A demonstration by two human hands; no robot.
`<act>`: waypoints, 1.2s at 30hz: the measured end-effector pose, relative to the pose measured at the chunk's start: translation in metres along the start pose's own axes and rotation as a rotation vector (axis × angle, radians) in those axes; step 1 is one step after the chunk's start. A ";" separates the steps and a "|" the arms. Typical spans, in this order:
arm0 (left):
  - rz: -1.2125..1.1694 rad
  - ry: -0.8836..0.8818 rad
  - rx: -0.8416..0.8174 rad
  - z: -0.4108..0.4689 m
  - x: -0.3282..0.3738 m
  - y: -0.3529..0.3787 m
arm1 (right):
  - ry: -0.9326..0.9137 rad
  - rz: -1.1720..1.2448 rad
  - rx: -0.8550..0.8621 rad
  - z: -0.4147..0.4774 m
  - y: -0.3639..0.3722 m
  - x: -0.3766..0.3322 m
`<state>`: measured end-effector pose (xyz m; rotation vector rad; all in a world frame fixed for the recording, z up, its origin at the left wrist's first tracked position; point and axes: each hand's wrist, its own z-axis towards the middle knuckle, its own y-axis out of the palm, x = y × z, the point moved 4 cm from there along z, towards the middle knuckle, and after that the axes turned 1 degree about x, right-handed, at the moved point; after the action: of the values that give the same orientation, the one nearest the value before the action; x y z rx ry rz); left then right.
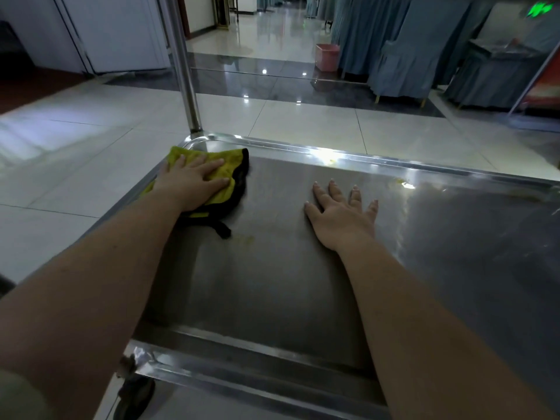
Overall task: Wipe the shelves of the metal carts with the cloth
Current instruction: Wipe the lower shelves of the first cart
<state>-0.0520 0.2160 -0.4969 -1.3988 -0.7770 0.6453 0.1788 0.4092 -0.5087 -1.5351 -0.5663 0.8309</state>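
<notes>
- The cloth point(212, 177), yellow with a dark border, lies in the far-left corner of the shelf point(272, 283), close to the upright post point(185, 71).
- The left hand point(191, 183) lies flat on top of the cloth, fingers spread and pointing toward the right edge; it presses down and does not grip.
- The right hand point(342, 213) rests open and empty on bare metal near the middle of the shelf, well apart from the cloth and to its right.
- The shelf's long axis runs left to right, so most of the surface to be wiped lies to the right of the cloth, past the right hand.
- The left hand is the one on the cloth; a sweep rightward along the far edge would likely meet the small yellowish specks point(403, 181) there, though glare makes them hard to judge.
- A faint smear point(245, 239) also seems to lie just in front of the cloth.
</notes>
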 end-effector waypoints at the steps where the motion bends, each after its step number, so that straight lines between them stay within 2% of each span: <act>1: 0.014 -0.021 0.002 0.000 -0.005 -0.001 | -0.003 -0.006 -0.003 0.000 0.000 -0.001; 5: 0.038 -0.054 -0.031 -0.002 0.028 0.002 | 0.016 -0.033 -0.021 -0.003 0.002 -0.002; 11: -0.005 0.239 -0.071 -0.022 0.163 0.016 | 0.025 -0.035 -0.026 -0.009 -0.002 0.000; 15: -0.057 0.245 -0.058 -0.021 0.135 0.011 | 0.007 0.000 -0.015 -0.012 -0.004 0.003; 21: -0.011 0.044 -0.024 -0.017 0.004 -0.004 | 0.032 0.014 -0.004 -0.010 -0.003 0.001; 24: 0.032 0.034 -0.004 -0.028 -0.025 -0.003 | 0.034 0.006 0.010 -0.011 -0.002 -0.002; 28: 0.031 0.023 -0.034 -0.049 0.013 0.000 | 0.038 -0.014 0.036 -0.016 -0.003 -0.006; 33: -0.006 0.296 -0.024 -0.109 0.109 0.020 | 0.039 0.001 0.064 -0.023 -0.010 -0.012; 36: -0.066 0.286 -0.031 -0.117 0.111 0.020 | 0.025 0.026 0.045 -0.032 -0.014 -0.016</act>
<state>0.1089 0.2348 -0.5070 -1.4486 -0.6035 0.3721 0.1954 0.3786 -0.4924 -1.5129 -0.5075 0.8379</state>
